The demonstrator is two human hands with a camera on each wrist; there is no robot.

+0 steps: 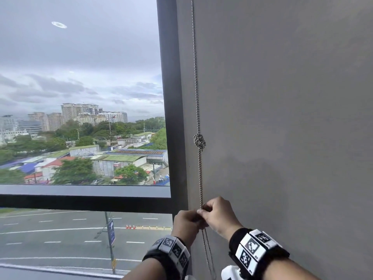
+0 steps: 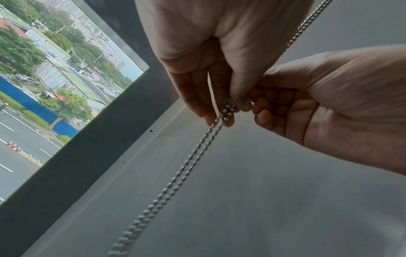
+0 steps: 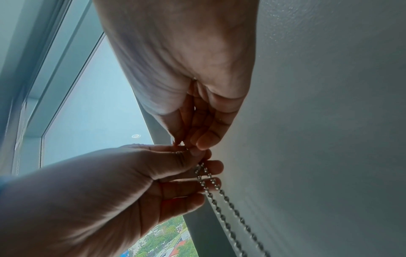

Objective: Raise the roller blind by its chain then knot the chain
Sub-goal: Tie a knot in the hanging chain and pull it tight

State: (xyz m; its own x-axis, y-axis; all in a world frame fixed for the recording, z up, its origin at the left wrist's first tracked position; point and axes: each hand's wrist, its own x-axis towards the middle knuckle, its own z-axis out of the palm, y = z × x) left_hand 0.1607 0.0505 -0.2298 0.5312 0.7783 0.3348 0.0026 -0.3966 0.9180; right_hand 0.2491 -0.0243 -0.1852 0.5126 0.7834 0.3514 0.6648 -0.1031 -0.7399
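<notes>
Both hands meet on the doubled bead chain (image 1: 200, 178): left hand (image 1: 185, 221) and right hand (image 1: 219, 214) pinch it with fingertips touching. Above hangs a knot (image 1: 199, 142) (already tight); grey wall (image 1: 282, 118) behind, window (image 1: 80, 98) leftward.

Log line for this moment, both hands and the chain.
left hand: pinches silver bead chain | right hand: pinches same chain | knot: tied above hands | grey wall: behind chain
</notes>
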